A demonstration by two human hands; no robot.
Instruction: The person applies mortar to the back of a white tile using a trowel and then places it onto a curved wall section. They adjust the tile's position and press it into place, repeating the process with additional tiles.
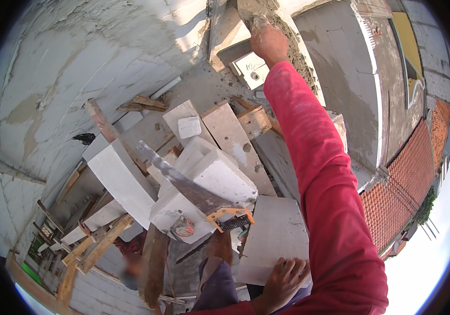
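Observation:
My right hand [269, 42], in a red sleeve, reaches to the top of the view, closed around what looks like a mortar-smeared trowel [251, 11] on a strip of wet mortar [304, 68] along a wall top. Beside it sits a small white box [249, 71] with a round hole. At the bottom, my left hand [283, 283] grips a pale block [272, 233] with bent fingers. A handsaw [178, 184] with an orange and black handle lies diagonally on white blocks [220, 173] left of that hand.
Rough timber pieces [101, 241] and more blocks [114, 184] crowd the scaffold below me. A co-worker [130, 252] is partly visible lower left, under the timbers. A grey block wall [51, 79] rises at left; tiled roofs [393, 189] lie beyond the edge at right.

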